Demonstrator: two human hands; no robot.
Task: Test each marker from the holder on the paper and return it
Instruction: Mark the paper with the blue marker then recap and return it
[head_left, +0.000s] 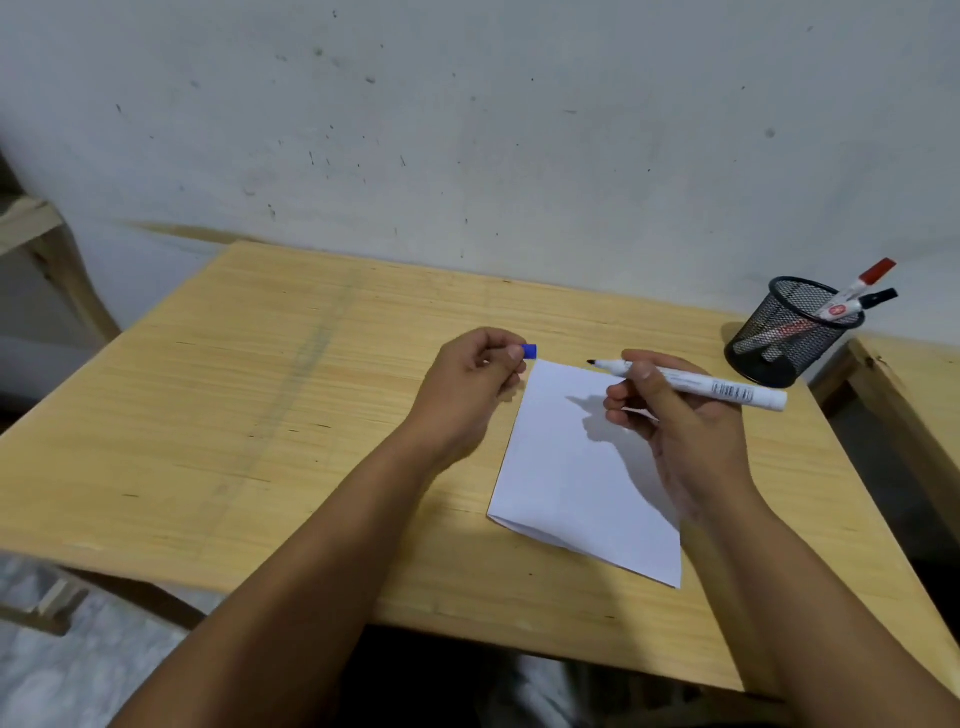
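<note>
A white sheet of paper (576, 467) lies on the wooden table (260, 415). My right hand (680, 415) grips an uncapped white marker (727, 388) above the paper's far edge, its dark tip pointing left. My left hand (467, 389) pinches the marker's blue cap (529, 351) just left of the paper's far corner. At the table's far right corner stands a black mesh holder (789, 332) with a red-capped marker (857, 288) and a black-capped marker (880, 298) leaning out of it.
A marked white wall rises right behind the table. A second wooden table (919, 384) edge shows at the right, with a gap between them. Wooden furniture legs (57, 260) stand at the left.
</note>
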